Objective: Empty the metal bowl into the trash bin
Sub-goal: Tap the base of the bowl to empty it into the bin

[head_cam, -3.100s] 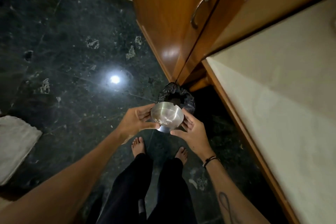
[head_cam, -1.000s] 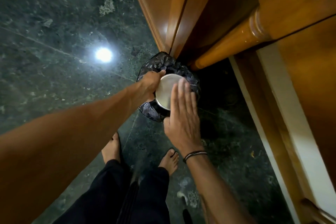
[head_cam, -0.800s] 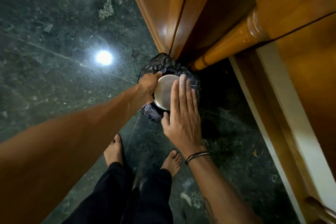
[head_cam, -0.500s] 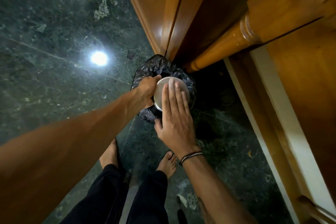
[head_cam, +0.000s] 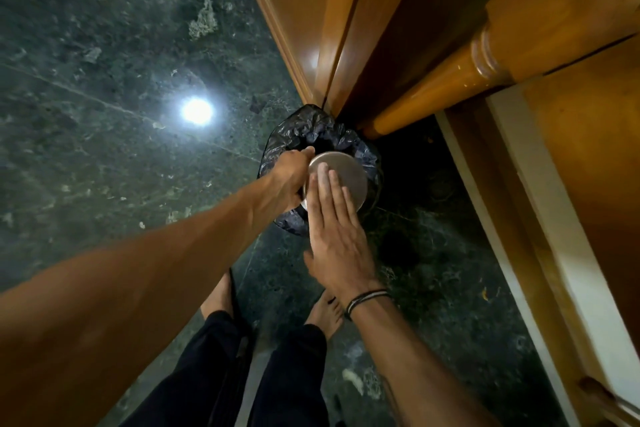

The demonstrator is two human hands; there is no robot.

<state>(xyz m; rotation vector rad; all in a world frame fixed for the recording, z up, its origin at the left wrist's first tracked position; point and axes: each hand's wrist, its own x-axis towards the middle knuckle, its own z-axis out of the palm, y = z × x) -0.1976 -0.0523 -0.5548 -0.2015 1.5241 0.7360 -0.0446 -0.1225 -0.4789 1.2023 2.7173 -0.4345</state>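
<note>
Since 0.5 s earlier, my flat right hand [head_cam: 337, 236] slid back off the inverted metal bowl [head_cam: 341, 177]; left hand [head_cam: 289, 177] gripped its rim directly above the trash bin [head_cam: 294, 135].

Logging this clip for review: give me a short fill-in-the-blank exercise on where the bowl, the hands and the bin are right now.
1. The metal bowl is held upside down over the trash bin, which is lined with a ____ plastic bag.
2. The ____ hand grips the bowl by its rim.
3. The right hand lies flat, its fingers on the bowl's upturned ____.
4. A dark cord bracelet sits on the ____ wrist.

Missing words: black; left; base; right
</note>
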